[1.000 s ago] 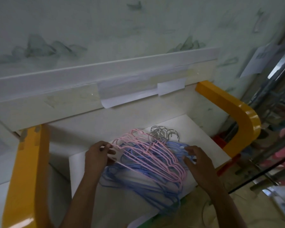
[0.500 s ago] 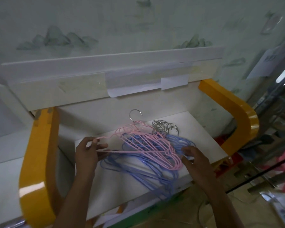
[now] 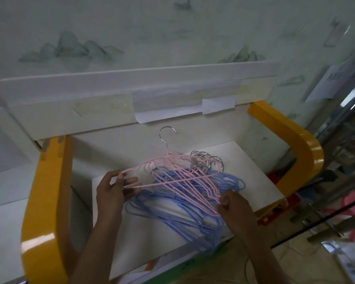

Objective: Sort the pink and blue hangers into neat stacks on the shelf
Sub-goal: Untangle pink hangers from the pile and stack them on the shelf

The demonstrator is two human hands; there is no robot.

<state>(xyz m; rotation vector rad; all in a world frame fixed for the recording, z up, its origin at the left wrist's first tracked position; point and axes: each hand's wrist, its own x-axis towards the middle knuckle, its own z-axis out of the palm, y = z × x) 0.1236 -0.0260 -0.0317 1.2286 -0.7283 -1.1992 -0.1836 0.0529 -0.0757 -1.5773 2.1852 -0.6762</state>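
We see one pink hanger (image 3: 168,171) raised above the heap, its left tip pinched between the thumb and fingers of the left hand (image 3: 113,189), its metal hook (image 3: 166,134) pointing up toward the wall. The right hand (image 3: 234,206), fingers curled, grips the right ends of the pink hangers (image 3: 203,191). These lie across the blue hangers (image 3: 182,218) on the white shelf (image 3: 254,181). Both forearms reach in from below, between the yellow side frames (image 3: 47,201).
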